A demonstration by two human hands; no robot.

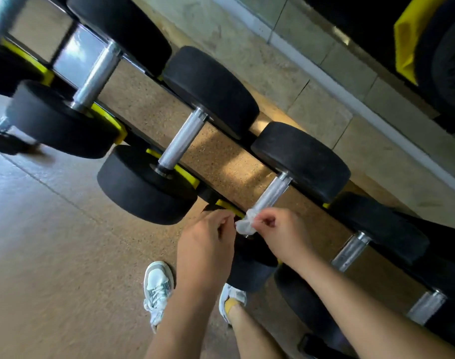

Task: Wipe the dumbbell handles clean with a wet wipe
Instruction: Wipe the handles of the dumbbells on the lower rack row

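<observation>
Cylindrical silver metal dumbbell handles [181, 141] are laid side by side in a slanting row, each joined between two round black rubber heads [210, 92]. A small crumpled white wet wipe [244, 225] is held against the near end of one knurled handle [273, 190], pinched by the right hand [280, 229]. Its other edge is met by the curled fingers of the left hand [208, 244].

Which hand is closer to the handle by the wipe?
Right. The right hand pinches the wipe at the handle's near end; the left hand sits further left.
</observation>
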